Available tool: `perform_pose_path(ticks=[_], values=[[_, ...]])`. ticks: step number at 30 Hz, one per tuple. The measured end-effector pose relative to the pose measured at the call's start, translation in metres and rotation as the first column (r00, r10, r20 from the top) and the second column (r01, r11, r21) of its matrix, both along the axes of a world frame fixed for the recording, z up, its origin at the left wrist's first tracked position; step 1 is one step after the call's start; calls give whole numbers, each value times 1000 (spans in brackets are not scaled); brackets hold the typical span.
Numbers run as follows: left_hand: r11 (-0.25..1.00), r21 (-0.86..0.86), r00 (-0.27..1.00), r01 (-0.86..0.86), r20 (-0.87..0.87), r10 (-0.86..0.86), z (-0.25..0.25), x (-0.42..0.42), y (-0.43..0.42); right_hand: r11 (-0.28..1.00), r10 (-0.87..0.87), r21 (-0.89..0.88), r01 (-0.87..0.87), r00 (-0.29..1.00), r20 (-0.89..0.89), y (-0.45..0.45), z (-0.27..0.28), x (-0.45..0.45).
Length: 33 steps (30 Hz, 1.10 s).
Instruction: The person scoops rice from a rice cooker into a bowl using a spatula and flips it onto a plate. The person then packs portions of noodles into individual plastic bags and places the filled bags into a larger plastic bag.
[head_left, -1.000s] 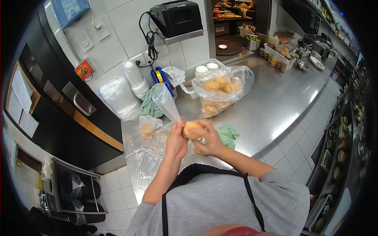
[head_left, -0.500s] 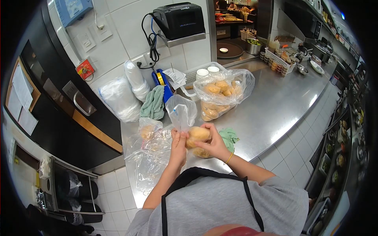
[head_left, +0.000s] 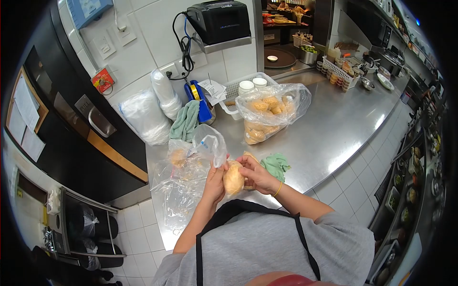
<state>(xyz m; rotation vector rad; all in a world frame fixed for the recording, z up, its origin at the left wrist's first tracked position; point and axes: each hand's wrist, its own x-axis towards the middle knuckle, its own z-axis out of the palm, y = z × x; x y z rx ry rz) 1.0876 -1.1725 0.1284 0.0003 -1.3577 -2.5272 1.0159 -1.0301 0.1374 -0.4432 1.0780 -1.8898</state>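
A pale golden bread roll [head_left: 233, 180] sits between my hands, in the lower part of a clear plastic bag [head_left: 208, 142]. My left hand [head_left: 215, 183] is closed on the gathered bag at the roll's left side. Fingers of my right hand [head_left: 256, 175] press against the roll's upper right side. The bag's loose upper part stands up and leans left. Behind my right hand, another roll [head_left: 250, 156] shows in part, mostly hidden by the fingers. Just right of that hand lies a crumpled green cloth [head_left: 275, 166].
A large clear bag of bread rolls [head_left: 274, 107] stands farther back on the steel counter [head_left: 329, 124]. Flattened plastic wrap [head_left: 179, 195] covers the counter at left. Along the wall are a green towel [head_left: 185, 122], a blue tape dispenser [head_left: 202, 104] and a white basket [head_left: 231, 90] with cups.
The roll has turned more upright and come lower, nearer my body. The bag's loose top has swung left and down. My right hand has shifted slightly down.
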Motion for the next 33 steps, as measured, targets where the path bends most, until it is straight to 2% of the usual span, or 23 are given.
perform_pose_path(ticks=[2,3,4,5,6,7,9,12,13,15,16,17,18,19,21,23,25,26,27,28,29,31,33], values=[[991,-133,986,-27,157,48,9,3,0,980,-199,-73,186,923,-329,-5,-17,0],[991,-133,986,-28,157,49,-1,0,-5,980,-199,-73,185,923,-328,-4,-15,0],[975,-215,985,-53,147,86,-18,-5,-11,918,-327,-105,383,576,-749,-3,-12,1],[953,-294,984,-76,134,120,-35,-9,-18,821,-304,-233,521,53,-951,-2,-10,2],[953,-293,984,-74,136,118,-40,-8,-23,843,-255,-252,475,-58,-965,-3,-15,3],[953,-296,981,-58,161,110,-45,-7,-29,843,-254,-250,475,-57,-965,-2,-18,5],[953,-298,978,-48,181,106,-44,-6,-32,959,-137,-60,275,269,-953,-2,-17,7],[901,-415,977,127,212,-40,-23,7,-24,907,-292,-140,398,352,-889,-14,-16,3],[822,-547,980,157,191,-60,-14,10,-14,908,-290,-138,396,355,-889,-17,-13,-3],[722,-668,981,180,173,-85,-20,11,-10,984,-173,-173,35,7,-985,-20,-7,-17],[742,-618,961,259,243,-134,-34,10,-11,999,-31,-35,-10,275,-961,-16,-10,-15],[756,-563,934,335,307,-185,-47,8,-13,999,-34,-37,-5,272,-962,-13,-13,-11],[715,-658,971,236,196,-140,-28,12,-4,998,-69,-43,55,684,-726,-11,-17,-8],[713,-661,971,235,192,-142,-21,11,-4,994,-110,-23,109,939,-325,-9,-20,-8],[659,-704,964,264,193,-181,-15,13,-4,990,-143,-18,142,971,-190,-7,-15,-20],[586,-772,969,245,182,-165,-9,13,-7,931,-334,-218,293,924,-186,-1,7,-21],[505,-833,973,224,167,-156,-4,14,-10,949,-293,-185,253,927,-233,6,10,-28],[448,-870,977,203,152,-148,-2,13,-10,974,-193,-72,214,622,-759,8,12,-27],[390,-903,981,180,135,-140,0,13,-11,969,26,49,243,97,-995,10,14,-26],[390,-902,980,183,137,-143,0,12,-12,940,209,233,251,119,-971,12,11,-19],[290,-939,981,185,162,-102,0,11,-15,939,207,232,254,121,-971,12,7,-19],[184,-964,981,190,182,-60,2,11,-18,826,511,455,333,-101,-854,10,-1,-22],[124,-979,986,160,153,-64,5,13,-20,844,497,446,298,-122,-859,12,-1,-25]])
